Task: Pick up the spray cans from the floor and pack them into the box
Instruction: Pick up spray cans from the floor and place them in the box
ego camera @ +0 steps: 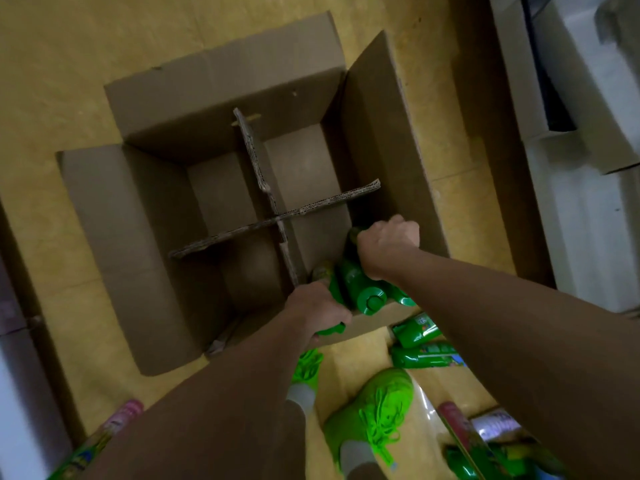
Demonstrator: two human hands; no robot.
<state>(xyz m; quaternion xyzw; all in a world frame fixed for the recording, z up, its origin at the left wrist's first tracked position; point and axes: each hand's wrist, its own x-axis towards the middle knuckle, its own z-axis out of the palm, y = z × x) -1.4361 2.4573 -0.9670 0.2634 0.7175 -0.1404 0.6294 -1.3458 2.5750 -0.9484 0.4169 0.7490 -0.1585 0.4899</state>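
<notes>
Your two forearms fill the lower frame, and below them your green shoes (372,407) show between blurred cans at the bottom edge. Your left hand (317,311) is clenched around a green spray can (330,329), most of it hidden under your fingers. Your right hand (388,245) grips the far end of a cluster of green cans (360,285) at the near right corner of the cardboard box (145,244); how many it holds is hard to tell, at least two. Crossed dividers (277,216) split the box into four compartments, and the cluster hangs over the near right one. Two more green cans (420,342) lie on the yellow floor (52,64) just beside the box. One pink-topped can (119,420) is cut off at lower left, and another blurs at lower right.
</notes>
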